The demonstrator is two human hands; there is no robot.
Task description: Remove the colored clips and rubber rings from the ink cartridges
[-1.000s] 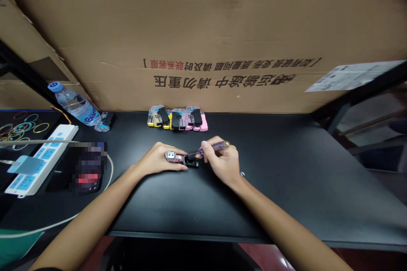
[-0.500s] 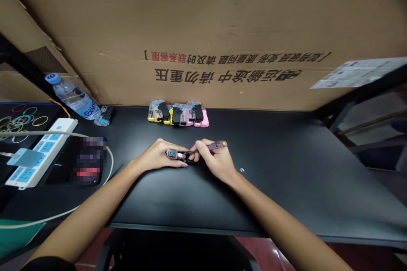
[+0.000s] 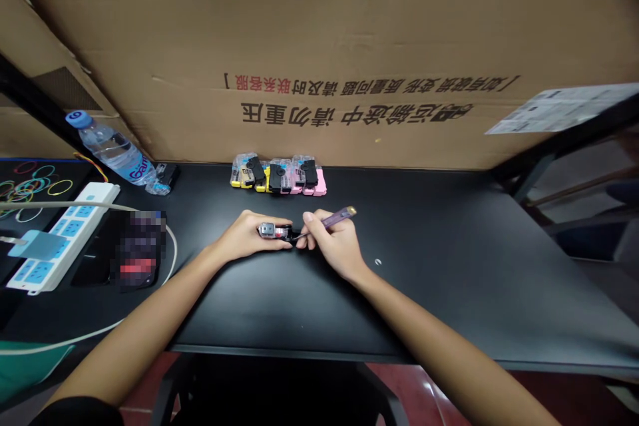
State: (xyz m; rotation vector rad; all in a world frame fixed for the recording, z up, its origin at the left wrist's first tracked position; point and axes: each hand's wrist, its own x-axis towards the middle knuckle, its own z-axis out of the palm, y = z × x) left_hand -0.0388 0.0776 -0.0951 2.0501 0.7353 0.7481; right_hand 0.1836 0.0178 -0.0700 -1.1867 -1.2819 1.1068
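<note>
Over the middle of the table, my left hand (image 3: 244, 234) is closed around a small clear-and-black cartridge (image 3: 268, 231), one end of which faces up at me. My right hand (image 3: 335, 243) grips the purple, see-through handle of a screwdriver (image 3: 339, 216), held like a pen. Its thin shaft slants down to the left and its tip meets the dark end of the cartridge; the exact contact point is too small to make out. Behind both hands, a row of similar cartridges (image 3: 278, 176) with yellow, pink and black parts lies by the cardboard.
A small white crescent-shaped bit (image 3: 378, 261) lies right of my right hand. To the left are a power strip (image 3: 64, 239), a phone (image 3: 140, 253), a white cable (image 3: 176, 246), a water bottle (image 3: 112, 150) and rubber bands (image 3: 30, 190). Tall cardboard (image 3: 319, 26) backs the table (image 3: 449, 266).
My right hand has shifted slightly, so the screwdriver's shaft now shows between it and the cartridge. My left hand keeps its hold. The whole view has moved slightly.
</note>
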